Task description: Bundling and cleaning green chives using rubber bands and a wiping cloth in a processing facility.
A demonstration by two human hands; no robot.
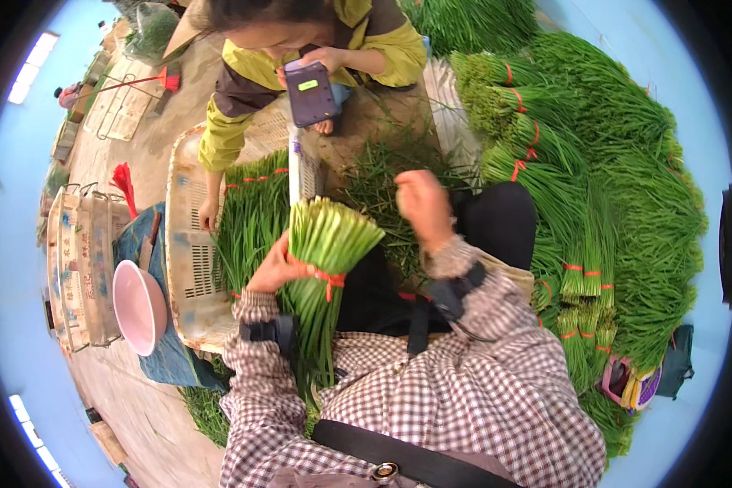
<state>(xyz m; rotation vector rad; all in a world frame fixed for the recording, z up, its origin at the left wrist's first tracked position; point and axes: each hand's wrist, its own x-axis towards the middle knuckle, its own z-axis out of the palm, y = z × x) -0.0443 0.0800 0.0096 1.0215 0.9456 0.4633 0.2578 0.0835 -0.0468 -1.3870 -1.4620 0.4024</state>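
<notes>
Holding a green bundle (333,236) upright above the lap, pale stem ends up and leaves hanging; it stands just beside the right edge of the crate (184,236). The left hand (278,267) grips at the red tie (330,279), presumably because the stems are tightest there and the leaves are left uncrushed. Stem ends face away from the body, probably so their evenness can be checked.

Fingers, left: clamped around the bundle, thumb side visible, the rest mostly hidden behind the stems. Fingers, right: curled, apart from the bundle; the right hand (425,211) is blurred, so cannot tell how far they are open or whether anything small is pinched.

Tied greens (256,207) lie inside the crate, toward its right edge, probably laid alongside one another to save room. A co-worker's hand (209,213) is beside them, near the left wall; the other one holds a dark handheld device (311,95) past the crate's far end. Right of the person, stacked bundles (537,154) lie with ties showing, likely grouped for easy reach.
</notes>
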